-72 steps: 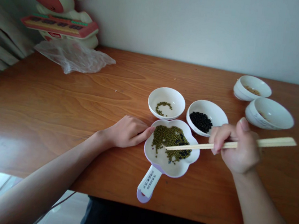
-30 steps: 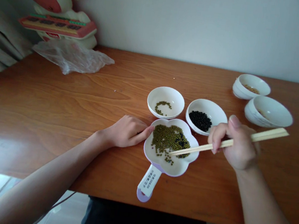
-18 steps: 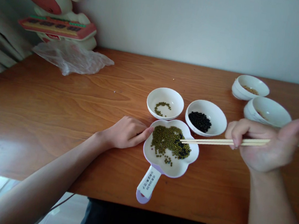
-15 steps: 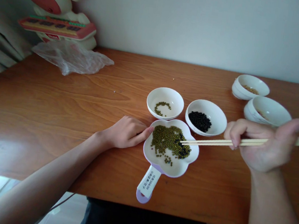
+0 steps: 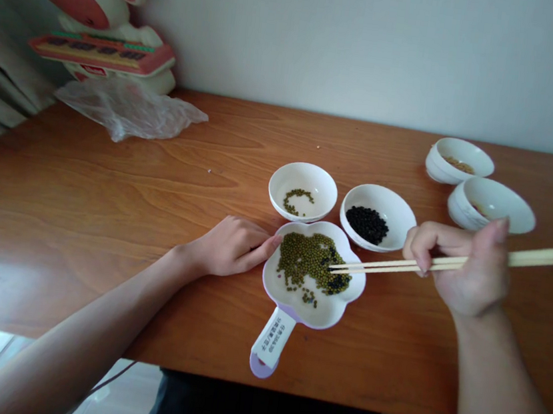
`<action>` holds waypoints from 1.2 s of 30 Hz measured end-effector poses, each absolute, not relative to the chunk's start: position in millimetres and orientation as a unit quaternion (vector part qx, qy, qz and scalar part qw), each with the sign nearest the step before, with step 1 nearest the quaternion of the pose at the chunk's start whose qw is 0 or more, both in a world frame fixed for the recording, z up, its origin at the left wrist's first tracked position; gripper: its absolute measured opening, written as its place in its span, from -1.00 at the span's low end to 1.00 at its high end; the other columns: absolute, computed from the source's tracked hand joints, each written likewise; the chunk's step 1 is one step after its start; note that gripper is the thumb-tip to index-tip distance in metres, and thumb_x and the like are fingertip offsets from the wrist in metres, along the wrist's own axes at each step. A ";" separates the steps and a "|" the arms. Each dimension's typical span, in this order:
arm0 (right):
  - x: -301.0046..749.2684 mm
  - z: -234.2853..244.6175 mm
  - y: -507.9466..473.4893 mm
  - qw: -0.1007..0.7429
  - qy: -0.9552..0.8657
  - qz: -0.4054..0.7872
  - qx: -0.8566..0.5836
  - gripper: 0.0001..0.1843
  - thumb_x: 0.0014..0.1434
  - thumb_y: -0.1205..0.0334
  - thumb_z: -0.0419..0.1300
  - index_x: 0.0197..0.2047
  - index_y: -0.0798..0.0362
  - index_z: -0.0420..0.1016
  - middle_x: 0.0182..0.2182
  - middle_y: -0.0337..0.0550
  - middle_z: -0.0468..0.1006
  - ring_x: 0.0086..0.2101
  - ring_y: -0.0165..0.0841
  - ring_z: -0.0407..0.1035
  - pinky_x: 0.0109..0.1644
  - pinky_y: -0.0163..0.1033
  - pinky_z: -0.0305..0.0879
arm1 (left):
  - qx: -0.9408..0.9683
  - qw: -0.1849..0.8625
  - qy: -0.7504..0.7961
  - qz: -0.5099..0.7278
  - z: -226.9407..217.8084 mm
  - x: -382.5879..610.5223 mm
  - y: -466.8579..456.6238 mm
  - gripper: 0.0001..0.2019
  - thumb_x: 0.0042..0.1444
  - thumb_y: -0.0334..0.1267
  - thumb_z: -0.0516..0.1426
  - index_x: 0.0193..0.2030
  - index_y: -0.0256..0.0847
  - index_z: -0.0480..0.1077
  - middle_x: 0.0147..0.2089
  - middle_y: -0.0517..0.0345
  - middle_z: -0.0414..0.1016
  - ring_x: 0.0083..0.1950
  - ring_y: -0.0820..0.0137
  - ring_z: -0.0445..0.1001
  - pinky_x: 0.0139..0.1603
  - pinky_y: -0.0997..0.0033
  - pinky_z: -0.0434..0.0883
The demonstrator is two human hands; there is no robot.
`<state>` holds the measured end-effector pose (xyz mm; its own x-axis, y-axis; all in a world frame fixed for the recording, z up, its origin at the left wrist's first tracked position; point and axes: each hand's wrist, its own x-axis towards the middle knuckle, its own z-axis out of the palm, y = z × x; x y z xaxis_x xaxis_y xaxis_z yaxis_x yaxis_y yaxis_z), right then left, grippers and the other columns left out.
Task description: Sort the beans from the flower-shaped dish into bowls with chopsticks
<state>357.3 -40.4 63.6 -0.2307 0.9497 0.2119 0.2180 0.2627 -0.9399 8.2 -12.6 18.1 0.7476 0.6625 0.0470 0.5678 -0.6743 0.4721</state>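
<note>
A flower-shaped white dish with a purple handle lies on the wooden table and holds green beans mixed with a few black ones. My left hand rests on the table with loosely curled fingers, fingertips against the dish's left rim. My right hand grips a pair of wooden chopsticks whose tips hover over the right side of the bean pile. Behind the dish stand a small white bowl of green beans and a white bowl of black beans.
Two more white bowls sit at the far right, each with some light grains. A crumpled clear plastic bag and a white and red rabbit-shaped toy stand at the back left against the wall.
My right hand swung the chopsticks from the dish's lower middle up to its right side, drew back to the right, then came in a little again. My left hand stayed put.
</note>
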 end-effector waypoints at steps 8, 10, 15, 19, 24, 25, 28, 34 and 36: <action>363.7 66.5 -40.3 0.466 -0.647 0.435 -0.419 -0.13 0.40 -0.37 -0.35 -0.64 -0.01 0.35 -0.70 -0.19 0.25 -0.61 -0.36 0.16 -0.42 -0.09 0.00 | 0.910 0.219 0.337 0.105 17.9 8.0 -12.0 -0.46 0.54 -0.08 -0.18 -0.46 -0.24 0.29 -0.45 0.14 0.47 -0.46 0.49 0.37 -0.35 0.43 0.23; 365.0 68.7 -39.8 0.454 -0.644 0.445 -0.426 -0.14 0.39 -0.39 -0.32 -0.63 0.00 0.36 -0.69 -0.19 0.26 -0.60 -0.37 0.17 -0.43 -0.10 0.02 | 0.910 0.219 0.336 0.106 17.6 7.7 -11.8 -0.46 0.54 -0.08 -0.18 -0.46 -0.24 0.29 -0.43 0.13 0.48 -0.44 0.48 0.38 -0.34 0.43 0.24; 368.6 71.1 -39.1 0.405 -0.637 0.445 -0.481 -0.08 0.36 -0.44 -0.26 -0.57 0.04 0.56 -0.66 -0.11 0.42 -0.61 -0.39 0.26 -0.52 -0.16 0.09 | 0.910 0.218 0.337 0.107 16.7 6.9 -12.3 -0.46 0.54 -0.07 -0.18 -0.46 -0.24 0.28 -0.44 0.15 0.47 -0.45 0.49 0.37 -0.34 0.43 0.24; 376.2 73.1 -39.5 0.389 -0.624 0.482 -0.476 -0.12 0.41 -0.36 -0.22 -0.49 0.06 0.66 -0.59 -0.05 0.56 -0.59 -0.38 0.38 -0.56 -0.21 0.15 | 0.911 0.218 0.335 0.107 15.9 6.6 -12.8 -0.47 0.54 -0.09 -0.18 -0.46 -0.23 0.28 -0.45 0.15 0.46 -0.45 0.48 0.37 -0.34 0.43 0.24; 384.9 73.6 -40.4 0.378 -0.621 0.537 -0.427 -0.62 0.41 -0.07 0.14 -0.28 -0.01 0.62 -0.40 -0.14 0.60 -0.44 -0.41 0.45 -0.52 -0.30 0.20 | 0.909 0.222 0.337 0.107 16.5 7.3 -12.8 -0.48 0.53 -0.10 -0.17 -0.46 -0.23 0.27 -0.46 0.15 0.44 -0.45 0.48 0.36 -0.34 0.43 0.24; 386.1 73.1 -40.5 0.377 -0.627 0.537 -0.421 -0.71 0.38 -0.01 0.21 -0.27 -0.01 0.60 -0.38 -0.17 0.58 -0.39 -0.41 0.44 -0.44 -0.31 0.26 | 0.909 0.222 0.336 0.109 16.7 7.5 -12.8 -0.48 0.53 -0.10 -0.16 -0.47 -0.23 0.27 -0.47 0.16 0.43 -0.46 0.49 0.34 -0.35 0.43 0.23; 388.0 71.4 -40.2 0.384 -0.623 0.553 -0.398 -0.82 0.26 0.07 0.37 -0.28 -0.02 0.55 -0.34 -0.21 0.53 -0.30 -0.40 0.41 -0.24 -0.29 0.33 | 0.911 0.221 0.329 0.116 17.1 8.3 -12.8 -0.48 0.53 -0.11 -0.15 -0.47 -0.23 0.26 -0.48 0.18 0.41 -0.49 0.50 0.31 -0.36 0.44 0.22; 383.2 73.3 -39.3 0.430 -0.557 0.597 -0.385 -0.89 0.19 0.22 0.43 -0.25 -0.06 0.59 -0.38 -0.26 0.48 -0.34 -0.42 0.34 -0.30 -0.29 0.28 | 0.909 0.230 0.325 0.121 17.3 8.1 -12.6 -0.49 0.54 -0.13 -0.15 -0.45 -0.24 0.30 -0.43 0.15 0.46 -0.44 0.49 0.37 -0.32 0.44 0.28; 380.5 74.8 -38.5 0.453 -0.547 0.585 -0.391 -0.91 0.25 0.14 0.39 -0.23 -0.05 0.64 -0.42 -0.24 0.47 -0.37 -0.42 0.33 -0.32 -0.28 0.28 | 0.910 0.231 0.321 0.125 17.2 7.6 -12.4 -0.50 0.53 -0.14 -0.15 -0.44 -0.23 0.32 -0.42 0.15 0.47 -0.43 0.49 0.38 -0.32 0.44 0.29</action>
<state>380.5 -38.5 74.8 -0.2838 0.9581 0.0388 -0.1026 0.0099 -0.9947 7.6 -12.4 17.2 0.7624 0.6423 0.0788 0.5272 -0.6872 0.4999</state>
